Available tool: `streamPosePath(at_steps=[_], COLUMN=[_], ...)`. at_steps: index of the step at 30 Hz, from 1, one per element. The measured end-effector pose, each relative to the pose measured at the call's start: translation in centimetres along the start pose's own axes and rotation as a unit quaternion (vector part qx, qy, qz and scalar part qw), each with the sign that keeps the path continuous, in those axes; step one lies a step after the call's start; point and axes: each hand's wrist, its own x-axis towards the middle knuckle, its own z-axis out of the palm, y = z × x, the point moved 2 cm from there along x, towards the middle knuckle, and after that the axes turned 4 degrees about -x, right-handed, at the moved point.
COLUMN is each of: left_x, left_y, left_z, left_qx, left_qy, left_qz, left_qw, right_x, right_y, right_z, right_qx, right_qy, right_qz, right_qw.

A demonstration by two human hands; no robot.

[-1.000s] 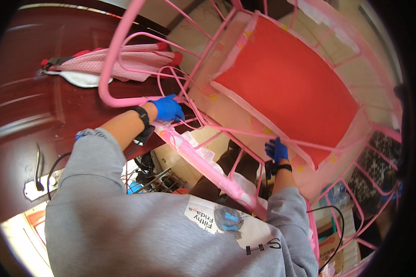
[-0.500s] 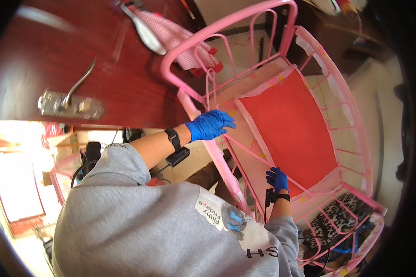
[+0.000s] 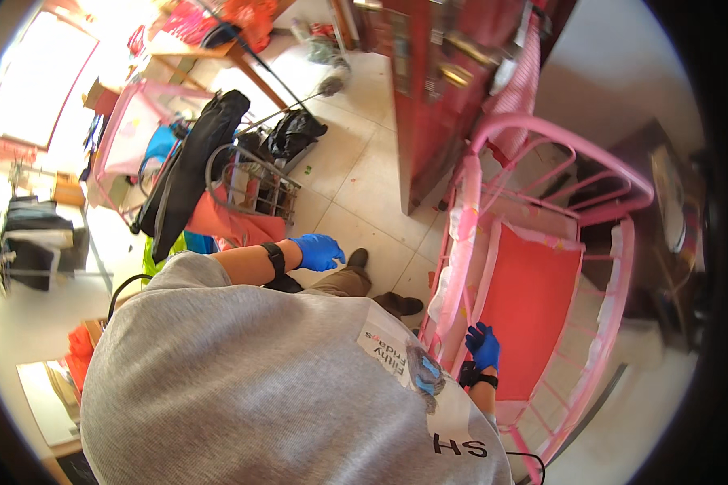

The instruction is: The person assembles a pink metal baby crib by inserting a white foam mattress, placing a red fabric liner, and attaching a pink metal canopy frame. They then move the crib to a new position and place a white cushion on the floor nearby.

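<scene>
My left hand (image 3: 319,252), in a blue glove, hangs over the floor to the left of a pink metal crib (image 3: 459,267); it holds nothing, and its fingers are loosely stretched. On the crib's near side is my right hand (image 3: 482,346), also blue-gloved, with its fingers curled at a thin pink rod (image 3: 467,303). The rod's lower part is hidden by the hand. Beside that hand lies a red panel (image 3: 534,307) with pale pink edging, inside the crib. Padded pink fabric (image 3: 598,356) wraps the far rail.
A dark red door (image 3: 429,105) stands ajar behind the crib, a pink checked cloth (image 3: 526,81) hanging on it. To the left are a wire basket (image 3: 279,198), a long black bag (image 3: 194,178), a pink frame (image 3: 121,153) and a wooden table (image 3: 243,61). Dark furniture (image 3: 663,178) is at the right.
My view has swung left, bringing the cluttered room into sight. My left hand has left the crib's near rail and moved out over the floor. My right hand stays at the crib.
</scene>
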Motion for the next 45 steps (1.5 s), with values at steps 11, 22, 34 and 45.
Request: streamPosePath(at_steps=[11, 22, 34, 45], left_x=[-7.9, -17.1, -19.9, -18.7], left_y=[-14.2, -22.2, -11.4, -6.1], left_z=[7.5, 15.1, 28.4, 32.7], left_qx=[-0.229, -0.384, -0.537, -0.610], left_qy=[0.058, 0.181, 0.279, 0.280], left_qz=[-0.114, -0.254, -0.365, -0.383], left_qw=[0.965, 0.869, 0.708, 0.634], right_x=[0.0, -2.2, 4.4, 2.2], right_y=[-3.8, -12.5, -11.4, -8.4], right_z=[10.8, 24.4, 40.9, 49.4], right_qx=[-0.249, -0.478, -0.696, -0.760], right_qy=[0.055, 0.048, -0.350, -0.407], right_qz=[-0.046, -0.238, -0.108, -0.146], right_qw=[0.966, 0.844, 0.618, 0.485])
